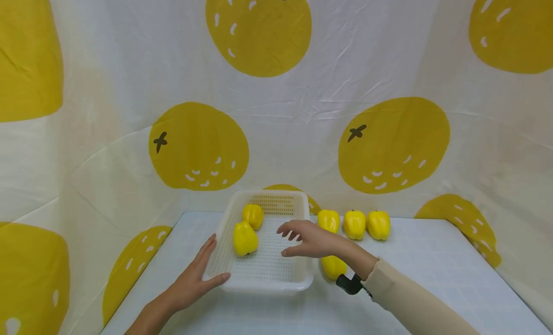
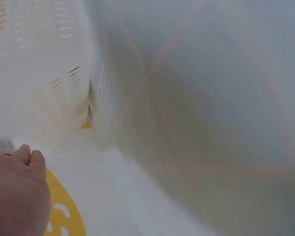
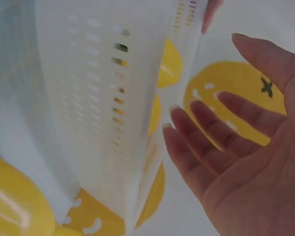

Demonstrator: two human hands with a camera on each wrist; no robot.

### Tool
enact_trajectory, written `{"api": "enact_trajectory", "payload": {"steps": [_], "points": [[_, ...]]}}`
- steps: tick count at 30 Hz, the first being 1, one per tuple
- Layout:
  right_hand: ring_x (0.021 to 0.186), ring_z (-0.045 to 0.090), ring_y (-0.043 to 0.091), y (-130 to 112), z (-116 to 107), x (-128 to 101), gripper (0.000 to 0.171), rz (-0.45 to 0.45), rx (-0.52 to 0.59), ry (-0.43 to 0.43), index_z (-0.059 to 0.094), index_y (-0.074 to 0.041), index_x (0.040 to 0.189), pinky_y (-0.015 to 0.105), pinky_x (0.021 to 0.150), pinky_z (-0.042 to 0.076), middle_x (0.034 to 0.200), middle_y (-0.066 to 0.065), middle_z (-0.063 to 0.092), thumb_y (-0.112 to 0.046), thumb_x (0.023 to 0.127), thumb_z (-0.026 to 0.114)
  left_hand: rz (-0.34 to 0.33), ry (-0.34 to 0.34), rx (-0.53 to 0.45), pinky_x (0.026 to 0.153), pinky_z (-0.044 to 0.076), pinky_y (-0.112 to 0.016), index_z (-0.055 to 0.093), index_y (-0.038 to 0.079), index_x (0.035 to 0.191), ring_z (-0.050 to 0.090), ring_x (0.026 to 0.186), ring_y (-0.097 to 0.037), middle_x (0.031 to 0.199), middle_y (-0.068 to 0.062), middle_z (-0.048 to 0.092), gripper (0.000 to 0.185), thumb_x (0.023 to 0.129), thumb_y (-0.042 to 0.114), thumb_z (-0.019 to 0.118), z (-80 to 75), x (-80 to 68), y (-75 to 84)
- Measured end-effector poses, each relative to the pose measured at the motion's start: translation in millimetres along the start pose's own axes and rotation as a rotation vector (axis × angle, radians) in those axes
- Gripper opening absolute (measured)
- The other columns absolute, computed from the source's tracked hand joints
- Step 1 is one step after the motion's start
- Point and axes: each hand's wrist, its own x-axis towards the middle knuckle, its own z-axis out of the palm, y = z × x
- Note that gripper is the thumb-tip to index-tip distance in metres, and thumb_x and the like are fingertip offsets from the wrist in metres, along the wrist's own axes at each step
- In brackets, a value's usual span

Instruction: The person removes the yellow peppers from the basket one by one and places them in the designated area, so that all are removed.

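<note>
A white perforated plastic basket (image 1: 268, 289) stands on the table, with two yellow bell peppers inside: one nearer (image 1: 245, 239), one behind it (image 1: 253, 216). At its near left corner my left hand (image 1: 190, 282) holds the rim, fingers along the outer side and thumb over the edge. The left wrist view shows part of this left hand (image 2: 19, 191) beside the perforated wall. Above the basket's right side hovers my right hand (image 1: 308, 239), holding nothing. In the right wrist view this right hand (image 3: 250, 147) has its fingers spread and slightly bent.
Right of the basket, more yellow bell peppers lie on the table (image 1: 432, 277): one at the back (image 1: 328, 221), two beside it (image 1: 354, 224) and one nearer (image 1: 333, 268), partly behind the right forearm. A white curtain (image 1: 294, 148) with yellow fruit prints hangs behind.
</note>
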Motion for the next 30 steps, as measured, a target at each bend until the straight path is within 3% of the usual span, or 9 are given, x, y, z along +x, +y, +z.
{"api": "enact_trajectory", "payload": {"steps": [12, 22, 30], "points": [[0.112, 0.065, 0.025, -16, 4, 55, 0.056, 0.015, -0.069, -0.047, 0.056, -0.013, 0.141, 0.028, 0.09, 0.055, 0.128, 0.006, 0.065, -0.032, 0.092, 0.077, -0.04, -0.01, 0.0, 0.118, 0.016, -0.07, 0.006, 0.021, 0.166, 0.009, 0.157, -0.037, 0.173, 0.001, -0.003, 0.107, 0.09, 0.062, 0.068, 0.6, 0.4, 2.6], [0.126, 0.059, 0.027, -17, 16, 98, 0.07, 0.097, -0.166, -0.108, 0.046, -0.011, 0.152, 0.041, 0.107, 0.049, 0.146, 0.015, 0.055, -0.032, 0.093, 0.076, -0.042, -0.011, 0.004, 0.117, 0.017, -0.071, 0.006, 0.024, 0.166, 0.009, 0.157, -0.037, 0.173, 0.002, -0.002, 0.106, 0.089, 0.062, 0.068, -0.7, 0.1, 3.4], [0.144, 0.043, 0.024, -9, 33, 122, 0.074, 0.137, -0.208, -0.095, 0.041, -0.016, 0.157, 0.043, 0.12, 0.034, 0.158, 0.008, 0.046, -0.026, 0.093, 0.076, -0.025, -0.011, 0.004, 0.118, 0.016, -0.071, 0.006, 0.022, 0.166, 0.009, 0.157, -0.037, 0.173, 0.001, -0.002, 0.105, 0.091, 0.061, 0.068, -0.1, -0.3, 0.3]]}}
